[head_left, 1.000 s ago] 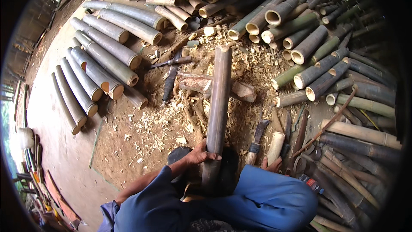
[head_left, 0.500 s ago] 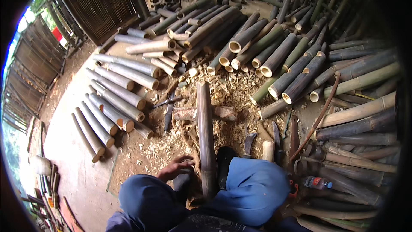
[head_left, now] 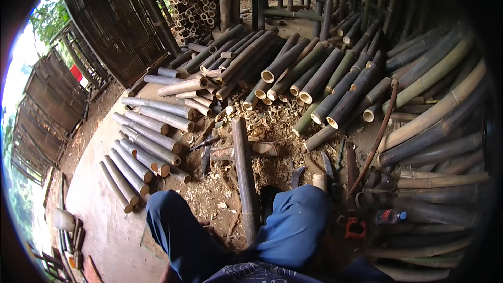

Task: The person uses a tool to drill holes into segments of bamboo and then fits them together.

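Neither of my hands shows in the head view. A dark bamboo pole (head_left: 244, 178) lies lengthwise between my knees, which are in blue trousers (head_left: 293, 222). Its far end rests across a short wooden block (head_left: 262, 150). Pale wood shavings (head_left: 272, 123) cover the ground around it. A blade with a pale handle (head_left: 320, 175) lies just right of the pole, close to my right knee.
Short cut bamboo sections (head_left: 144, 152) lie in rows at the left. Long bamboo poles (head_left: 419, 105) are piled at the right and back. A curved stick (head_left: 374, 136), a bottle with a blue cap (head_left: 390, 216) and a red tool (head_left: 355, 228) lie at the right. Woven bamboo panels (head_left: 120, 26) stand behind.
The view has tilted up toward the far bamboo stacks. My left hand, which rested on the pole's near end, has dropped out of view.
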A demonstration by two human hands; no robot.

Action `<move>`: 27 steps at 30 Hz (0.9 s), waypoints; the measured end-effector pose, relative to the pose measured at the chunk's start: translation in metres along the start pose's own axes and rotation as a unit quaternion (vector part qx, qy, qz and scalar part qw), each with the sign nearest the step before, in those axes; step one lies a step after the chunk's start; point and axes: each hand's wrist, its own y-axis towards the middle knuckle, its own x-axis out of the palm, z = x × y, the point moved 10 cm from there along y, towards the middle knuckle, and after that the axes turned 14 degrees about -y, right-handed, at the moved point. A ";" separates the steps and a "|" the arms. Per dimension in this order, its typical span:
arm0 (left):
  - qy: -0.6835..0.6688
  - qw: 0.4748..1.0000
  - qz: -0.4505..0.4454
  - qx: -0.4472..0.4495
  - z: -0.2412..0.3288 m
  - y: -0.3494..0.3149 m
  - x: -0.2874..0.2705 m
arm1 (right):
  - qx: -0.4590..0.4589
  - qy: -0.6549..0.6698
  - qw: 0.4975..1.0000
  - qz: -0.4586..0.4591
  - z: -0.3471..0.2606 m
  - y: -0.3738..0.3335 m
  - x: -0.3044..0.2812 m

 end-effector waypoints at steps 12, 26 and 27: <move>0.409 0.842 -0.166 0.311 0.259 0.041 0.123 | 0.006 -0.038 0.999 0.030 -0.049 0.021 -0.072; 0.619 0.656 -0.165 0.399 0.061 0.260 0.297 | 0.143 -0.068 0.987 0.001 -0.050 -0.007 -0.030; 0.606 0.660 -0.148 0.419 0.058 0.254 0.293 | 0.154 -0.066 0.986 -0.004 -0.050 -0.013 -0.028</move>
